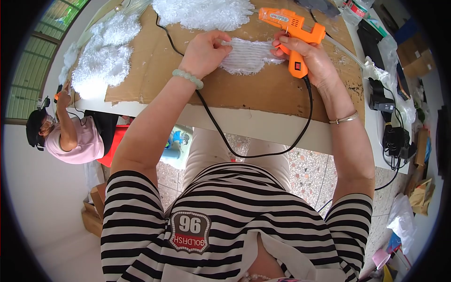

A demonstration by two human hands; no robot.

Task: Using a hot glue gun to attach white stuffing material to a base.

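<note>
A small piece of white fringed material lies on the cardboard, its ribbed side facing up. My left hand pinches its left edge, thumb against fingertips. In my right hand is an orange hot glue gun, its handle against the palm and its nozzle toward the upper left. Fingertips of that same hand also touch the right edge of the white piece. A long pale glue stick extends from the gun's rear. From the handle's base a black cord loops down past the table's front edge.
Brown cardboard covers much of the white table. White fringed heaps lie at the back and left. Black power adapters crowd the right edge. At the far left, a co-worker in a pink shirt holds something orange.
</note>
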